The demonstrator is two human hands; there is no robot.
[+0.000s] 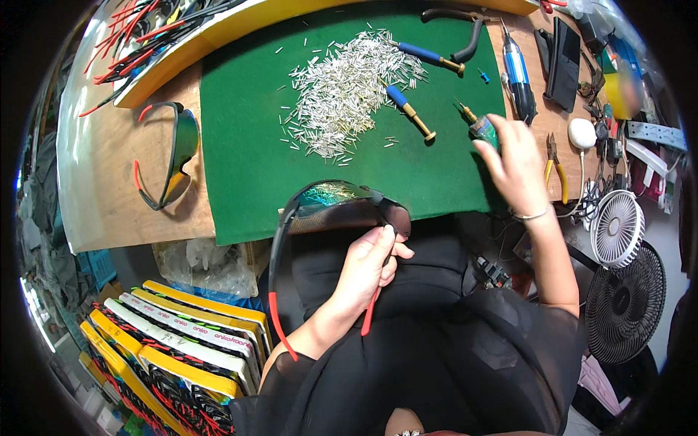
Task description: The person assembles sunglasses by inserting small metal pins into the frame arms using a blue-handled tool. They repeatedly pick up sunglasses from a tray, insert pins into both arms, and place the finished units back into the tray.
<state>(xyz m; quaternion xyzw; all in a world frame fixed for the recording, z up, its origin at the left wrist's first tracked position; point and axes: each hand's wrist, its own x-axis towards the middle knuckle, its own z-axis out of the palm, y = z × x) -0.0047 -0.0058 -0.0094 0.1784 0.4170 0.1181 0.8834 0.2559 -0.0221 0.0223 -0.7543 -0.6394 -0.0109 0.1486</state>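
work on the wraparound sunglasses with black frame, mirrored lens and red-tipped arms looks part-way along: both arms are attached and open, but the hinge by the fingers is hidden, so i cannot tell whether it is secured. the pair is at the centre of the view, across the near edge of the dark green rectangular mat, with its red tips hanging toward six o'clock. the left hand pinches the frame near one hinge; the right hand, between two and three o'clock, grasps a green-bodied tool with brass collar and thin metal tip, its point well apart from the frame, so tool work there seems not under way. a loose heap of small silvery metal pins at twelve leaves plenty to draw on. a second dark-lensed pair with red tips lies between nine and ten on the tan wooden tabletop; its finish i cannot judge. for room, bare mat lies at ten o'clock and between the two hands; two blue-and-brass screwdrivers crowd one o'clock, and yellow-handled metal pliers lie just beside the right wrist, toward three.
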